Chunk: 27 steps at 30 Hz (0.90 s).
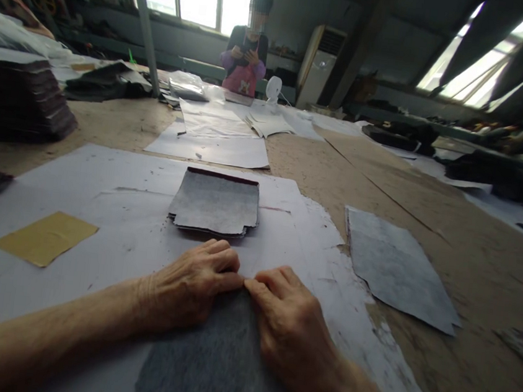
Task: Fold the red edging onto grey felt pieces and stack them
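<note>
A grey fabric-like sheet [219, 360] lies on the white paper in front of me. My left hand [196, 283] and my right hand [292, 321] meet at its far edge, thumbs and curled fingers pinching it. The thumb tips nearly touch each other; the part of the edge between the fingers is hidden. Just beyond my hands sits a small stack of grey pieces [216, 202] with a dark red strip along its far edge and notched near corners. Off to the right rests another stack of grey sheets [394, 266].
White paper [127, 225] covers the near tabletop. A yellow-brown sheet [46, 237] lies left, and a tall dark stack [19, 99] stands behind it. Across the table, a person [246, 51] in a pink apron holds something dark. A metal pole [143, 27] rises at the far left.
</note>
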Available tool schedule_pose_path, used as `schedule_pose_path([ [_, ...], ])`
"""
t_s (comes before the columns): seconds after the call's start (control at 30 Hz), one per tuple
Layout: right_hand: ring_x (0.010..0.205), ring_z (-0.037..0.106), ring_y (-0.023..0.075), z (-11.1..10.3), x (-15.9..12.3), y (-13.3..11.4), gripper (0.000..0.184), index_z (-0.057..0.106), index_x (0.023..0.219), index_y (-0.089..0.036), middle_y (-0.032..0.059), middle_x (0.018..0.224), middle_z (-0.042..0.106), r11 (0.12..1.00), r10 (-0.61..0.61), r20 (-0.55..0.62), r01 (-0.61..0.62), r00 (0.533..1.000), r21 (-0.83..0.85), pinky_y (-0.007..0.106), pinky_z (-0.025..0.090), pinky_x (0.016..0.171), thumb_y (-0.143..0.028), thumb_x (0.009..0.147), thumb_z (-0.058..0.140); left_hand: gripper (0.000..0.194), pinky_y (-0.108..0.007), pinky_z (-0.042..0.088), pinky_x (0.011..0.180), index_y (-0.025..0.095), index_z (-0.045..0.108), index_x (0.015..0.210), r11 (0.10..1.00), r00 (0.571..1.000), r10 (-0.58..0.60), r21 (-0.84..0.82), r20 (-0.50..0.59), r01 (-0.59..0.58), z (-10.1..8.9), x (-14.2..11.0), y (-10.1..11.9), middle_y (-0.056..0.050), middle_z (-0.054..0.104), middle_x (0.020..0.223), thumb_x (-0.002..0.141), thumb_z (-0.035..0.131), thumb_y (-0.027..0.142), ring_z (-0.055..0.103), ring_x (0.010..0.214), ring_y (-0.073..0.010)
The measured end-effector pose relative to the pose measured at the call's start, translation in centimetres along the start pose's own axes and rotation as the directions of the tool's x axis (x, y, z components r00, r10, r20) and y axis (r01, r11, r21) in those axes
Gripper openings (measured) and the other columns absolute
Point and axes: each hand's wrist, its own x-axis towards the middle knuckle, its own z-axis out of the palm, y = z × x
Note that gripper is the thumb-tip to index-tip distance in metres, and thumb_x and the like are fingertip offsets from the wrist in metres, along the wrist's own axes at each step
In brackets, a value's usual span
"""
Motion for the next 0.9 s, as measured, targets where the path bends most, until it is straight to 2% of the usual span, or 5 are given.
schedule_pose_path([
  [0.13,0.075,0.045,0.0203,1.2,0.3,-0.6,0.031,0.062,0.088,-0.008,0.0111,0.078,0.054,0.985,-0.109,0.072,0.117,0.991,-0.128,0.034,0.046,0.065,-0.001,0.079,0.033,0.031,-0.027,0.045,0.075,0.011,0.050,0.114,0.989,0.985,-0.134,-0.081,-0.110,0.126,-0.8,-1.2,-0.4,-0.008,0.055,0.092,0.084,0.044,0.008,0.049,0.084,-0.0151],
  [0.23,0.075,0.044,0.0197,1.1,0.0,-0.2,0.031,0.061,0.093,-0.007,0.0106,0.079,0.054,0.984,-0.134,0.085,0.143,0.987,-0.105,0.033,0.046,0.065,-0.003,0.083,0.032,0.025,-0.025,0.045,0.074,0.015,0.056,0.108,0.978,0.977,-0.190,-0.103,-0.100,0.180,-1.8,-2.3,-0.6,-0.006,0.055,0.092,0.086,0.045,0.010,0.050,0.084,-0.0131],
  [0.53,0.074,0.047,0.0188,0.8,0.5,-0.5,0.037,0.056,0.112,-0.010,0.0075,0.081,0.057,0.960,-0.156,0.140,0.184,0.978,-0.213,0.032,0.045,0.065,-0.002,0.078,0.042,0.031,-0.028,0.043,0.065,0.013,0.057,0.101,0.997,0.998,-0.045,0.056,-0.036,0.047,-2.6,-3.1,-0.1,-0.007,0.052,0.082,0.082,0.037,0.001,0.043,0.073,-0.0147],
  [0.77,0.070,0.051,0.0232,0.7,2.1,-2.9,0.034,0.063,0.096,-0.002,0.0132,0.080,0.060,0.815,-0.193,0.258,0.301,0.947,-0.495,0.036,0.047,0.059,-0.001,0.067,0.045,0.030,-0.034,0.042,0.068,0.009,0.054,0.100,0.994,0.999,-0.012,0.105,0.033,0.008,-2.5,-2.8,0.2,-0.009,0.051,0.081,0.080,0.033,0.001,0.042,0.074,-0.0179],
  [0.9,0.073,0.050,0.0228,1.7,2.8,-3.4,0.029,0.063,0.092,-0.003,0.0125,0.082,0.058,0.876,-0.260,0.205,0.320,0.944,-0.361,0.036,0.048,0.064,0.000,0.070,0.044,0.030,-0.033,0.041,0.069,0.012,0.055,0.099,0.997,0.997,-0.063,0.053,0.038,0.061,-2.6,-2.9,0.0,-0.007,0.051,0.080,0.080,0.033,0.002,0.043,0.073,-0.0169],
])
